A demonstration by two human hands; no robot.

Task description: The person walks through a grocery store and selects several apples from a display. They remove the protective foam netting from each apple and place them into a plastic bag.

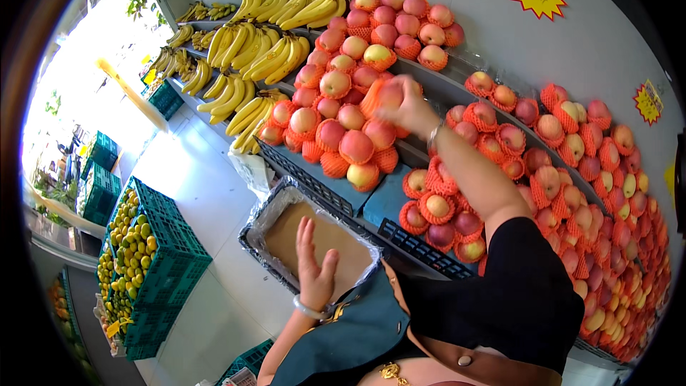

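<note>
My right hand [410, 107] reaches over the sloping fruit shelf and grips a pink apple [387, 95] in an orange foam net; both are a little blurred. Below and around it rises a pile of netted apples [356, 147], in front of a bare stretch of shelf. My left hand [316, 273] is raised with its fingers apart, holding nothing. Behind that hand is a dark crate [256, 225] lined with clear plastic. Brown cardboard [289, 225] covers the bottom of this crate, and part of it is hidden by my hand.
Bunches of bananas [278, 59] adjoin the apple pile on the left. More netted apples [568, 187] fill the shelves to the right. Black lattice edging [305, 177] borders the lower shelf. Stacked green crates [166, 257] of green-yellow citrus fruit [131, 241] stand on the tiled floor [225, 279].
</note>
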